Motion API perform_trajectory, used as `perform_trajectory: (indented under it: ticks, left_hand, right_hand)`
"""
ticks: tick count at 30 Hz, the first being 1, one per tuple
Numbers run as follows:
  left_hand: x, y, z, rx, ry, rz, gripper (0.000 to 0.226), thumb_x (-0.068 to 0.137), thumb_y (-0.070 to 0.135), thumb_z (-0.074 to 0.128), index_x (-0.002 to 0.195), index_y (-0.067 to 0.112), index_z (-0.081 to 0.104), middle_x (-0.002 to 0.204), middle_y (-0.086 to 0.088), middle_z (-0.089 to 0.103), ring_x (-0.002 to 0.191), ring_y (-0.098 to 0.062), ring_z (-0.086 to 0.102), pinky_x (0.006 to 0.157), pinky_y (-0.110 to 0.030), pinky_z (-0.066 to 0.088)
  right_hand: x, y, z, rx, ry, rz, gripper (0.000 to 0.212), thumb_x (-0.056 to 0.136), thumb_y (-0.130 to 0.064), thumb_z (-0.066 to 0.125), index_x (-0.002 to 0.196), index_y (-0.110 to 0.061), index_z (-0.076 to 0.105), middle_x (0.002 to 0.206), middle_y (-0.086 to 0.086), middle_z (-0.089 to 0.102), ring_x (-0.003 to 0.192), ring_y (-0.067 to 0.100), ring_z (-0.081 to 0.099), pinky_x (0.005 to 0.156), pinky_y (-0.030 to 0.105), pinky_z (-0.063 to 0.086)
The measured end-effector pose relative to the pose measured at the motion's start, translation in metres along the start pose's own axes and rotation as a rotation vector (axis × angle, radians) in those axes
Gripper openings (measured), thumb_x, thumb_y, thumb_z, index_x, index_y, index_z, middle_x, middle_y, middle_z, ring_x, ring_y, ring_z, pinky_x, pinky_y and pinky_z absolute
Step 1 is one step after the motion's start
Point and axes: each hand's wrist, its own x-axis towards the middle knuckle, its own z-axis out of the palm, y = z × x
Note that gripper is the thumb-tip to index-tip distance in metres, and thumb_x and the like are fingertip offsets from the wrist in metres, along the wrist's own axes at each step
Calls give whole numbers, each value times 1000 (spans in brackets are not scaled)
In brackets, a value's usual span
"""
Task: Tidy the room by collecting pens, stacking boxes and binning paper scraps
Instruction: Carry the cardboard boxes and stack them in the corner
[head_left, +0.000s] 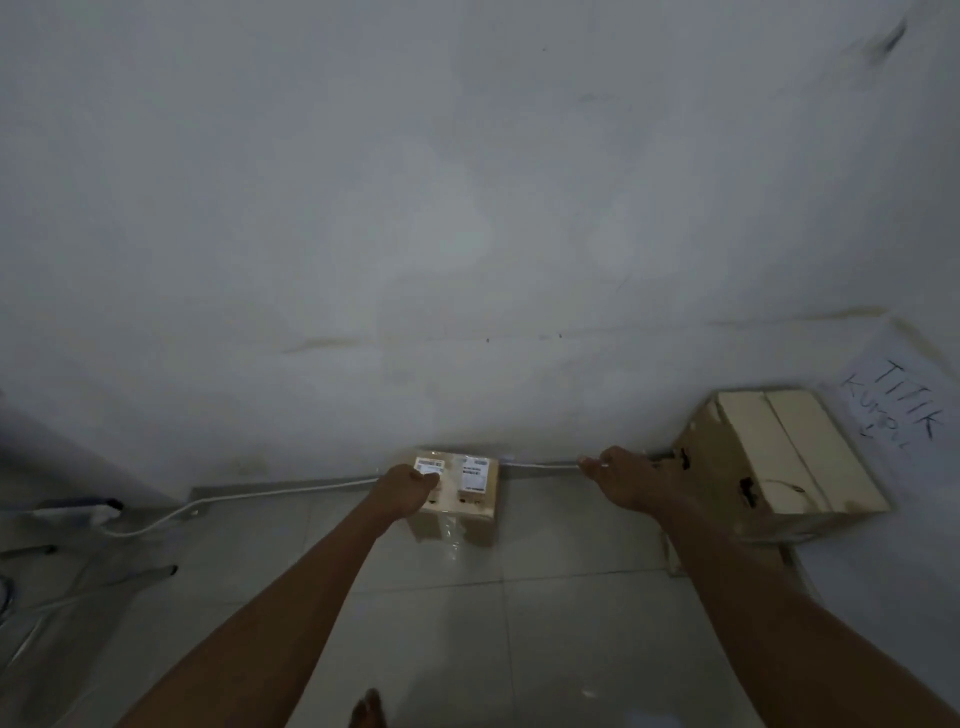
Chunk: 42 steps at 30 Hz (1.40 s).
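A small cardboard box (475, 491) with two white shipping labels sits on the tiled floor against the wall. My left hand (408, 486) rests on its left top edge, fingers curled over it. A larger cardboard box (789, 457) with a taped top stands to the right, in the corner. My right hand (631, 480) hovers between the two boxes, close to the large box's left side, fingers slightly spread and holding nothing that I can see.
A white cable (291, 488) runs along the skirting to a power strip (78, 512) at the left. Thin metal legs (104, 577) stand at the far left. A handwritten paper sign (904, 410) hangs on the right wall. My bare foot (369, 712) shows at the bottom.
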Motion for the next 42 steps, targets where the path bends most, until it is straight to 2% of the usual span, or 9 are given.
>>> perform_trajectory:
  ticks: [2,6,10,19,22,26,32,37,42]
  left_hand:
    - [18,-12,-25,12,-26,-9,32,95,35,54,93,5,65,105,-16,64,105,-29,62,80,-29,42]
    - [38,-28,-63,48,-75,-7,35,95,39,52,96,6,63,103,-11,60,107,-29,59,83,-29,40]
    - [58,-33,-82,63,-98,3,32,95,39,51,83,10,57,91,-9,58,102,-30,60,80,-30,40]
    - [94,-50,-79,2,-17,-44,32,95,37,52,100,9,67,107,-13,64,102,-24,59,91,-33,44]
    - [119,-67,-64,-16,-4,-103,34,95,38,53,106,9,66,119,-14,62,113,-27,56,95,-32,41]
    - [166,-93,-33,34,-73,-111,31,96,37,52,86,11,64,97,-8,57,95,-23,57,92,-33,44]
    - [261,-146,16,38,-126,-114,28,96,37,53,90,11,63,100,-9,60,91,-22,54,86,-31,41]
    - [345,-176,53,14,-62,-114,45,95,40,52,121,3,61,128,-13,58,116,-29,54,97,-34,41]
    - [415,-194,89,-24,-31,-105,50,95,41,51,125,2,59,130,-15,58,114,-28,55,94,-34,42]
  right_hand:
    - [-1,-17,17,23,-25,40,49,96,-50,44,104,-5,62,110,16,62,114,35,56,85,35,42]
    - [-5,-52,44,55,-53,91,65,96,-50,45,140,-3,42,146,16,43,134,31,41,103,31,33]
    - [5,-76,63,95,-63,149,70,94,-54,46,140,-1,39,145,18,42,132,31,43,101,32,35]
    - [56,-72,96,83,-144,124,67,92,-54,48,137,-4,41,139,19,49,126,30,49,98,31,39]
    - [81,-59,118,100,-171,136,68,92,-54,49,140,-5,38,141,19,47,128,30,47,100,31,38]
    - [119,-43,157,135,-168,157,70,93,-53,48,141,-5,35,142,20,46,129,30,47,101,31,38]
    - [190,-20,226,195,-164,173,77,93,-53,48,146,-3,25,146,22,40,133,33,43,105,35,36]
    - [261,-1,280,220,-114,186,81,93,-53,47,148,-2,17,145,23,41,131,34,44,102,35,37]
    - [333,6,320,290,14,203,78,93,-49,50,148,-4,17,145,24,40,130,37,44,100,37,38]
